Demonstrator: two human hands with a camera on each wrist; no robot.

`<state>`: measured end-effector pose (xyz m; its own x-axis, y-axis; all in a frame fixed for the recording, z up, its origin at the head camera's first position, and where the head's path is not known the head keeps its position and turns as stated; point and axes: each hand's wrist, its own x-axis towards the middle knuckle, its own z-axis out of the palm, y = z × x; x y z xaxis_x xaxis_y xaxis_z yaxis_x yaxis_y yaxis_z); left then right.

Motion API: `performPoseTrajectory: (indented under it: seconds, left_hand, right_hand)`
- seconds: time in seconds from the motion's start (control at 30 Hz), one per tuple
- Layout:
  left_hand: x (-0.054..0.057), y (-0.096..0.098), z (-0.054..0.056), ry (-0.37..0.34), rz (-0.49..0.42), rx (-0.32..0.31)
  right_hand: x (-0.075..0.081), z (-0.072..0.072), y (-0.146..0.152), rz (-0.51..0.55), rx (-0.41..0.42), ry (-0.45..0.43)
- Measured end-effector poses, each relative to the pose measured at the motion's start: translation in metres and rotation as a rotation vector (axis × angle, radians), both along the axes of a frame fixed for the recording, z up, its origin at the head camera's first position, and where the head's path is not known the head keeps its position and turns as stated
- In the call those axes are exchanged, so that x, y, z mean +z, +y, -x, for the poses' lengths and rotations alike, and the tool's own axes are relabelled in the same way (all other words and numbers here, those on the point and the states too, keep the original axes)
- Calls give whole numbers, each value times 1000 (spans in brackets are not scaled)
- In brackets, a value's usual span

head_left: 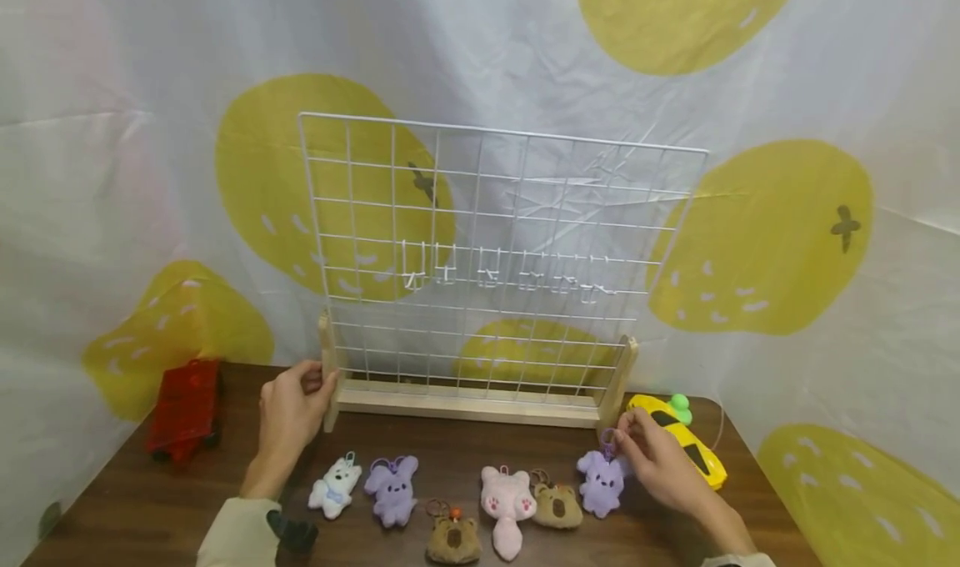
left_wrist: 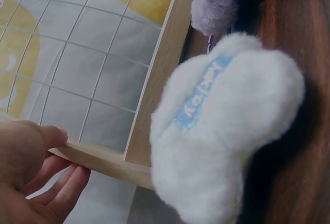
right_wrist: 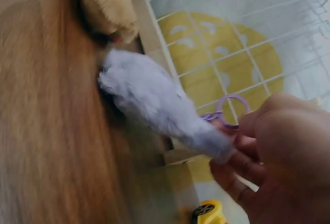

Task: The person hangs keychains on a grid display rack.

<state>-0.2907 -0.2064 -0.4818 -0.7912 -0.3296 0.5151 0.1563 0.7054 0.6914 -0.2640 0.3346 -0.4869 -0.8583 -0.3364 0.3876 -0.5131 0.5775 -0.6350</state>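
My left hand [head_left: 288, 408] grips the left wooden upright [head_left: 328, 367] of a white wire grid rack [head_left: 480, 217], thumb on one side and fingers on the other. At the right, my right hand [head_left: 663, 463] pinches the purple ring [right_wrist: 233, 103] of a lilac plush keychain [head_left: 601, 482], whose body hangs close over the table. Several small white hooks [head_left: 489, 273] hang in a row on the grid. In front of the rack lie a white plush keychain [head_left: 334, 487], another lilac plush [head_left: 393, 494], a brown plush [head_left: 453, 542], a pink plush [head_left: 507, 496] and a second brown plush [head_left: 558, 507].
A red toy vehicle [head_left: 184, 408] stands at the far left of the dark wooden table [head_left: 255, 542]. At the right, behind my hand, is a yellow toy car [head_left: 705, 459] with a green knob-like piece [head_left: 680, 408]. A lemon-patterned curtain [head_left: 510, 50] hangs behind the rack.
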Motion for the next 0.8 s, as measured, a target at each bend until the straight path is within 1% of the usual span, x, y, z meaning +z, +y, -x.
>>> performPoseTrajectory:
  seconds: [0.07, 0.2, 0.33, 0.47, 0.63, 0.7, 0.8]
  left_hand:
    - [-1, 0, 0, 3, 2, 7]
    - [0, 0, 0, -2, -3, 12]
    - [1, 2, 0, -9, -4, 6]
    - [1, 2, 0, -1, 9, 7]
    - [-2, 2, 0, 19, 8, 18]
    - [-2, 1, 0, 24, 5, 18]
    - [-3, 1, 1, 29, 1, 14]
  right_hand:
    - [4, 0, -2, 49, 2, 44]
    - [18, -2, -7, 109, -22, 118]
    - [35, -3, -14, 168, -48, 190]
    - [54, -5, -25, 223, -67, 261]
    - [79, -4, -38, 279, -52, 305]
    - [88, -4, -42, 311, -47, 304]
    - [99, -5, -49, 362, -63, 288]
